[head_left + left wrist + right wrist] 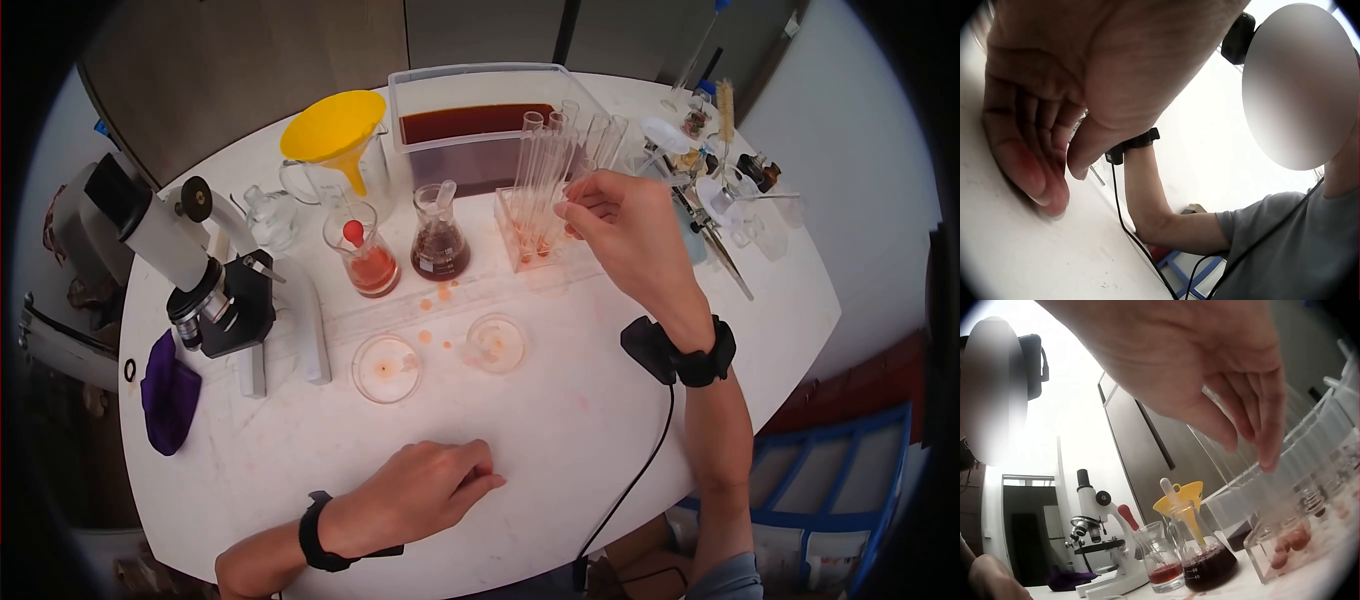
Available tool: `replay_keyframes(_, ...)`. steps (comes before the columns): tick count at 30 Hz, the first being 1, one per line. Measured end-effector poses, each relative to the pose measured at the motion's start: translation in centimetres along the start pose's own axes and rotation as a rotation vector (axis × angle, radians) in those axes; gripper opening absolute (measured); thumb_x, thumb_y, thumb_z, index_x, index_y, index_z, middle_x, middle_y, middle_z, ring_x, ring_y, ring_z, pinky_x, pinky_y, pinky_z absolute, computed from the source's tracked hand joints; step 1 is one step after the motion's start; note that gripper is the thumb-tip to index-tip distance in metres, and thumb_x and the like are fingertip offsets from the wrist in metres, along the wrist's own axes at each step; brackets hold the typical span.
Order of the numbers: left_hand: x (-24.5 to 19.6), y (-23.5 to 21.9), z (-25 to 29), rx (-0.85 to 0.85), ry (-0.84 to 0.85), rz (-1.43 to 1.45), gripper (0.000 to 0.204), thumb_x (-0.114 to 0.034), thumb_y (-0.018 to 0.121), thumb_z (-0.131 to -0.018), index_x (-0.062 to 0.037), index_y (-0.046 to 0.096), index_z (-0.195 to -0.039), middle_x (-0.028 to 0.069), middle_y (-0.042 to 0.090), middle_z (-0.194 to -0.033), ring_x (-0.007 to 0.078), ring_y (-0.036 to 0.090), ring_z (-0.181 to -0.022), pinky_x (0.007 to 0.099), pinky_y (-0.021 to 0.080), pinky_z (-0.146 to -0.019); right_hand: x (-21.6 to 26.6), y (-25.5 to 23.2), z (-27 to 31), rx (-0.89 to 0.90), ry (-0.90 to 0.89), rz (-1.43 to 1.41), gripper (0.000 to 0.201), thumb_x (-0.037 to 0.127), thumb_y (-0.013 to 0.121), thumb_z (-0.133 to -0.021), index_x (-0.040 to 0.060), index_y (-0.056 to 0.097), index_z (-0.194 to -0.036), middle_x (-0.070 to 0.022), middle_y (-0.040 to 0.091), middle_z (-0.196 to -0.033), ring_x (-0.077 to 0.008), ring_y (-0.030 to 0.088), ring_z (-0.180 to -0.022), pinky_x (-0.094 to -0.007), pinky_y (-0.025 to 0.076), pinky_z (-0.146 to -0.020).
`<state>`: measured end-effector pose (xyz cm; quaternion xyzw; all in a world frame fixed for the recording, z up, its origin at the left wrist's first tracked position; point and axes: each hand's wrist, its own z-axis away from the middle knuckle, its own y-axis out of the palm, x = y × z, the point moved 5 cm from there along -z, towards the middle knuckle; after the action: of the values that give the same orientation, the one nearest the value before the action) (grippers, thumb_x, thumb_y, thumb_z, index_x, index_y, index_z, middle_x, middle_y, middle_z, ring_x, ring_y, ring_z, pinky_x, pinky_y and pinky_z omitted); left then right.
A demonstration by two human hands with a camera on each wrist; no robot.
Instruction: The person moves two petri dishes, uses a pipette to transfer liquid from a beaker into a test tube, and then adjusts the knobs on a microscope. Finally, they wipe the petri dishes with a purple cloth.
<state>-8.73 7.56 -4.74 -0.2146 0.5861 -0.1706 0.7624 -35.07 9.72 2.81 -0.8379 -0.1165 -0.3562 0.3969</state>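
Note:
My right hand (630,225) hovers beside the upright glass test tubes (530,170) in a clear rack (518,245). Its thumb and fingers are loosely bent with a gap between them, close to the tubes. Reddish-orange contents (1294,540) show at the tube bottoms. Over the white table (580,430) lies my left hand (425,490), its fingers loosely curled and holding nothing; in the left wrist view its fingertips (1054,206) are right at the tabletop. Two shallow petri dishes (388,369), each with a small orange spot, lie ahead of it.
A flask of dark liquid (440,250) and a small glass vessel of red liquid with a red-bulbed dropper (372,265) stand mid-table. Behind are a yellow funnel (330,125) in a jug and a plastic tub (480,170). A microscope (230,290) stands left; assorted labware (715,190) lies right.

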Motion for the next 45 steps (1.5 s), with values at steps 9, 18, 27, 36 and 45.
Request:
replay_keyframes(9,-0.1,-0.1,-0.1,0.019,-0.015,-0.010,0.018,-0.019,0.068,-0.099,-0.0010,0.065,-0.095,0.0104,0.070,-0.073,0.0261,0.067,-0.061,0.0350,0.052,-0.059,0.2,-5.3,-0.8,-0.122,0.163,-0.008,0.021,0.009,0.071,-0.093,-0.0083,0.072,-0.105,-0.0107,0.075,-0.084,-0.0151,0.073,-0.072,-0.0262,0.059,-0.065)
replay_keyframes(18,-0.5,-0.2,-0.1,0.016,-0.033,0.032,0.024,-0.019,0.067,-0.099,0.0018,0.061,-0.090,0.0191,0.069,-0.075,0.0395,0.067,-0.068,0.0440,0.053,-0.063,-3.4,-0.9,-1.5,-0.056,0.076,0.194,0.024,0.016,0.078,-0.086,-0.0063,0.073,-0.090,-0.0196,0.074,-0.081,-0.0304,0.072,-0.072,-0.0380,0.056,-0.069)
replay_keyframes(27,-0.1,-0.1,0.0,0.004,0.004,0.005,0.018,-0.017,0.068,-0.099,-0.0004,0.065,-0.094,0.0091,0.068,-0.069,0.0228,0.065,-0.058,0.0330,0.050,-0.057,-1.3,-4.8,-1.6,-0.299,0.027,-0.011,0.021,0.013,0.073,-0.087,-0.0077,0.072,-0.093,-0.0140,0.072,-0.076,-0.0183,0.069,-0.070,-0.0315,0.055,-0.069)
replay_keyframes(36,-0.2,-0.4,0.2,0.027,-0.005,0.089,0.026,-0.020,0.066,-0.100,0.0027,0.061,-0.089,0.0196,0.068,-0.074,0.0398,0.066,-0.067,0.0441,0.051,-0.062,0.4,-5.4,-0.4,-0.141,0.077,0.093,0.020,0.014,0.072,-0.093,-0.0043,0.071,-0.098,-0.0047,0.072,-0.082,-0.0102,0.069,-0.074,-0.0243,0.053,-0.064)
replay_keyframes(45,-3.2,-6.6,2.1,-0.542,0.147,0.066,0.020,-0.010,0.071,-0.095,0.0034,0.066,-0.108,0.0160,0.073,-0.086,0.0309,0.072,-0.073,0.0371,0.058,-0.071,9.3,0.4,3.4,0.188,-0.026,-0.256,0.013,0.003,0.077,-0.088,-0.0062,0.070,-0.093,-0.0088,0.073,-0.085,-0.0104,0.070,-0.074,-0.0230,0.056,-0.066)
